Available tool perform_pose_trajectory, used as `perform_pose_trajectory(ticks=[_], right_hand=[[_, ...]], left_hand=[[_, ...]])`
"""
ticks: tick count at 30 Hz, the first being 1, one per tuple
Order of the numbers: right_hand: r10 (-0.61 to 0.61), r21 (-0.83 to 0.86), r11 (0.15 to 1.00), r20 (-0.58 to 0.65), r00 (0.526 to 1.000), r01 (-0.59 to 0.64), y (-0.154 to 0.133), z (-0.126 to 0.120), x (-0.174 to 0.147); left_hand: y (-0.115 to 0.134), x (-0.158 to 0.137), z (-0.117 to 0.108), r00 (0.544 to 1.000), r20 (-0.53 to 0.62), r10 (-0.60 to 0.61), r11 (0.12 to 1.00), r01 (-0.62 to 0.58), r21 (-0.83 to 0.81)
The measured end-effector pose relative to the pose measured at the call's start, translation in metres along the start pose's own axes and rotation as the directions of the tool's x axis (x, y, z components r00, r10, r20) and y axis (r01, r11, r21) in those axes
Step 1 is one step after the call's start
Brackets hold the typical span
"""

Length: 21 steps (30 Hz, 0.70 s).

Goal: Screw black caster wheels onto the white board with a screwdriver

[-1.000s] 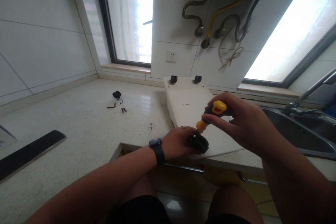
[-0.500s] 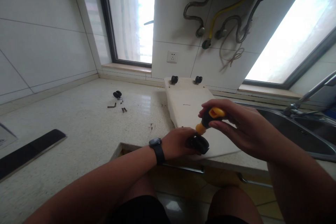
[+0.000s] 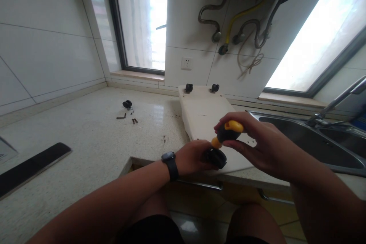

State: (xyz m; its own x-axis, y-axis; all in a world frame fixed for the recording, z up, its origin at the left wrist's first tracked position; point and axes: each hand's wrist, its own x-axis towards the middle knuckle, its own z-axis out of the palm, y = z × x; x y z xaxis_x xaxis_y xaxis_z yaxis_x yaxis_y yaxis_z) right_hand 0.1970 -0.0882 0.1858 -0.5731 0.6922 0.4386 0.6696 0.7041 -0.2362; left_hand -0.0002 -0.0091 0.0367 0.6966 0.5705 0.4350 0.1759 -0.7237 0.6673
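My right hand (image 3: 251,137) is wrapped round the yellow-and-black handle of a screwdriver (image 3: 228,131), which tilts down to the left. Its tip is hidden behind a black caster wheel (image 3: 217,158) at the near edge of a white board (image 3: 210,122). With its fingers closed on that caster, my left hand (image 3: 194,156) rests at the board's near left corner; a dark watch is on the wrist. Two more black casters, a left one (image 3: 189,88) and a right one (image 3: 215,88), stand at the board's far end.
On the speckled counter (image 3: 94,129) lie a loose caster (image 3: 127,104), a hex key (image 3: 121,116) and several small screws (image 3: 134,121). A long black-topped strip (image 3: 34,166) lies at left. The steel sink (image 3: 286,137) and its faucet (image 3: 317,118) are to the right.
My right hand and the screwdriver have shifted slightly left and down, and the grip on the handle has turned a little. My left hand stays on the caster.
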Motion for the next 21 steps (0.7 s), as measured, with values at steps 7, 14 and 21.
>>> perform_pose_trajectory(ticks=[7, 14, 21], right_hand=[[0.033, -0.085, 0.995, -0.187, 0.982, -0.05, -0.006, 0.014, 0.004], [0.1, 0.256, 0.965, -0.549, 0.83, 0.052, -0.001, -0.01, -0.007], [0.427, 0.508, 0.86, -0.764, 0.483, 0.045, 0.057, -0.013, -0.017]], left_hand=[[0.003, 0.0, 0.001, 0.998, -0.033, 0.049, 0.996, -0.051, -0.073], [0.002, -0.004, 0.009, 0.996, -0.069, -0.061, 0.991, 0.052, -0.12], [0.01, -0.007, 0.015, 0.996, -0.088, 0.033, 0.999, -0.029, 0.044]])
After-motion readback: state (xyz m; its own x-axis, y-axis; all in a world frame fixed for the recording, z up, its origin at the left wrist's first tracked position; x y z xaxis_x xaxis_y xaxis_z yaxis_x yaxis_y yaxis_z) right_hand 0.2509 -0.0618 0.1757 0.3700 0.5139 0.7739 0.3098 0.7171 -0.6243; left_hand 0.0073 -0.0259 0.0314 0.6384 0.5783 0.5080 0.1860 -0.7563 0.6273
